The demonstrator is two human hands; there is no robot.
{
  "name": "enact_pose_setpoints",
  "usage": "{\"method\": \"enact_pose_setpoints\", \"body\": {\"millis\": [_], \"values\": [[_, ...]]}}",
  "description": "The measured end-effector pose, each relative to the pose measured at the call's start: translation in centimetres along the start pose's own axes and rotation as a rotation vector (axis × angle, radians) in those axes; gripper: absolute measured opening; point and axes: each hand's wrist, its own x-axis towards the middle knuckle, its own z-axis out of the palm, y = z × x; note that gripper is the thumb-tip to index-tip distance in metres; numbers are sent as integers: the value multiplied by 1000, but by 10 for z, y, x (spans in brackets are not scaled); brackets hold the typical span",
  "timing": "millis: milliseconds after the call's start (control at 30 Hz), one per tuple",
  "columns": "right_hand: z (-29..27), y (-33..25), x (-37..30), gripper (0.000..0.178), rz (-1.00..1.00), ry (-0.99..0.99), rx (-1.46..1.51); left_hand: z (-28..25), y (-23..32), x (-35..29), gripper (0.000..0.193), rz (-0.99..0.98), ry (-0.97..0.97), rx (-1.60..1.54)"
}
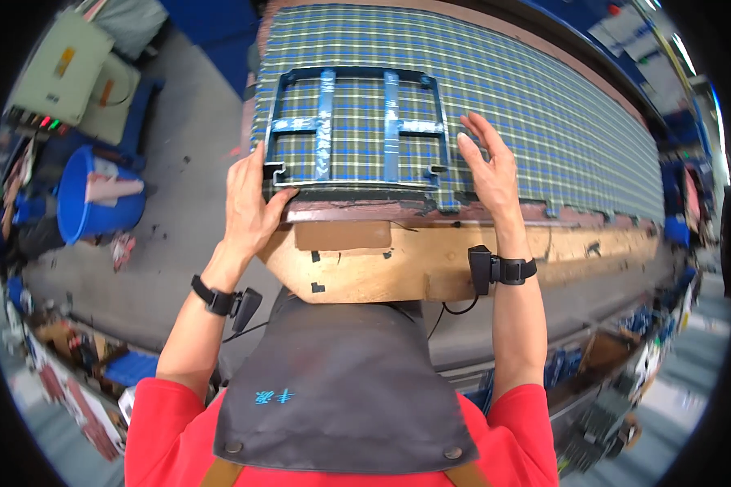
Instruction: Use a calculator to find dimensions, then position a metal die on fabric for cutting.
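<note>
A rectangular metal frame [322, 138] with crossbars, partly covered in blue film with whitish scuffs, lies flat on a green, blue and white plaid cloth [365, 36]. My left hand [250, 199] rests at the frame's near left corner. Its fingers stretch along the outer left side and its thumb points away along the table's front edge; whether it presses the frame or the table edge is hard to tell. Right of the frame, my right hand [493, 166] is held a little apart from it, fingers raised and spread, with nothing in them.
A wooden board [430, 272] runs along the worktable's front edge [357, 213], close to my body. On the floor at left stands a blue bucket [97, 207] with a pinkish cloth over its rim. Beyond it is a pale machine cabinet [57, 61]. Black devices with cables are strapped to both wrists.
</note>
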Motion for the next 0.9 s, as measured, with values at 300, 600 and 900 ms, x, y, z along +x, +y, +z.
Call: {"method": "enact_pose_setpoints", "body": {"millis": [300, 600, 900], "values": [[30, 28, 6, 60, -103, -62, -141, 1, 15, -4, 73, -103, 94, 3], [28, 31, 5, 57, -123, -95, -161, 6, 11, -7, 71, -70, 143, -38], [29, 39, 9, 58, -22, -113, 4, 0, 13, -1, 74, 7, 186, -100]]}}
